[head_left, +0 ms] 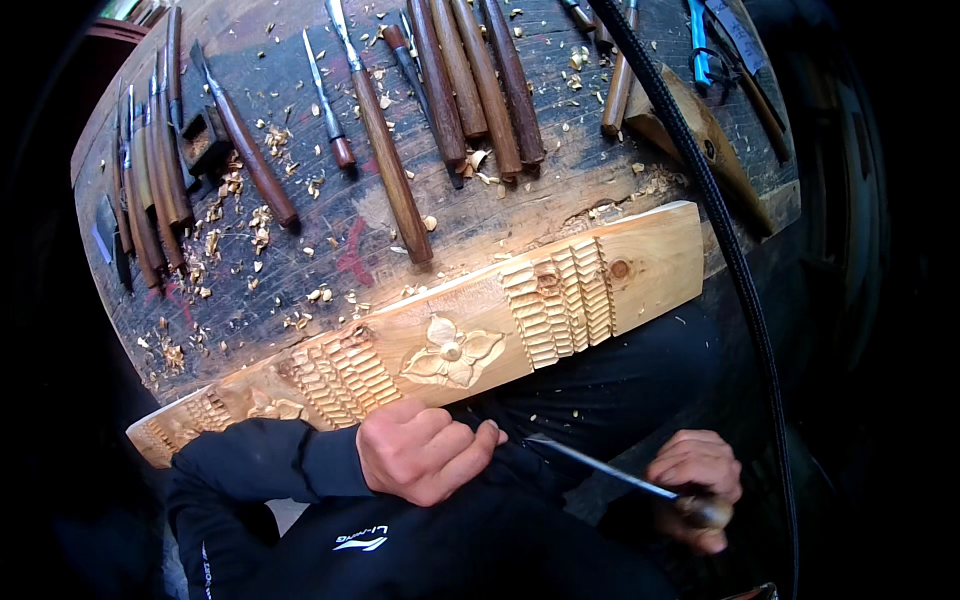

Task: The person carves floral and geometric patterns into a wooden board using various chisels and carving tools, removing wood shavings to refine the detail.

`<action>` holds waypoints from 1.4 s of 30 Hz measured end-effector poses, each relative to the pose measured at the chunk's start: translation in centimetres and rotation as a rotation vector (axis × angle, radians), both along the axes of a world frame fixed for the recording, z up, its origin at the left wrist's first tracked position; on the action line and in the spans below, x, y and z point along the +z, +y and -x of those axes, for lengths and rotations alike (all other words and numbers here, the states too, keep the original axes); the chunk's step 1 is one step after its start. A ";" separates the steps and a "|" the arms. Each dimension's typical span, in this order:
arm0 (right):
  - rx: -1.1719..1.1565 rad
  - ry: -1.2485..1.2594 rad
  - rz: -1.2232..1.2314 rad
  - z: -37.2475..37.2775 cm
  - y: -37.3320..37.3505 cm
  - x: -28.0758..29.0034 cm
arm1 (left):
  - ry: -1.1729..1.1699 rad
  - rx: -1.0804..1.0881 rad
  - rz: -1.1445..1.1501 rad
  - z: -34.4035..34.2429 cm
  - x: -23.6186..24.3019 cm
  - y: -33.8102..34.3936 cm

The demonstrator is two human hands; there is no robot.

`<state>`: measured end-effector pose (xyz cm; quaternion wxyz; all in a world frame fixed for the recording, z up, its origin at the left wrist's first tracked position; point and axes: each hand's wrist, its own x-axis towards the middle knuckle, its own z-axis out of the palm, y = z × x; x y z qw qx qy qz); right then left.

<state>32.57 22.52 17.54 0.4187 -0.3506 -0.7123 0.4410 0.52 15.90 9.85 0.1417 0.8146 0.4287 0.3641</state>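
Observation:
A long pale wooden board (490, 318) slants across the table's near edge and over my lap. Its face bears a carved four-petalled flower (452, 352) and bands of slanted, scale-like cuts. Below the flower, at the board's near edge, my left hand (425, 450) is closed with its thumb pointing right; the inside of the fist is hidden. My right hand (698, 485), lower right and apart from the board, is wrapped round the handle of a carving chisel (605, 468). The thin metal blade points up and left, its tip a little right of my left thumb.
Several wooden-handled chisels (390, 170) lie on the worn table (300, 240) beyond the board, with more bunched at left (150, 190). Wood shavings are scattered among them. A black braided cable (735, 250) hangs down the right side, passing over a club-shaped wood piece (715, 150).

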 end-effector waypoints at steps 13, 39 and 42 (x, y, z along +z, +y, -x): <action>0.117 -0.120 0.351 1.5 -0.1 0.1 | -0.166 -0.192 -0.291 -5.4 2.9 6.0; 0.197 -0.409 0.023 3.5 2.5 -2.0 | -0.371 -0.253 0.067 -6.2 -1.8 8.3; 0.220 -0.420 0.004 3.4 2.9 -1.7 | -0.375 -0.242 0.045 -6.1 -1.7 8.4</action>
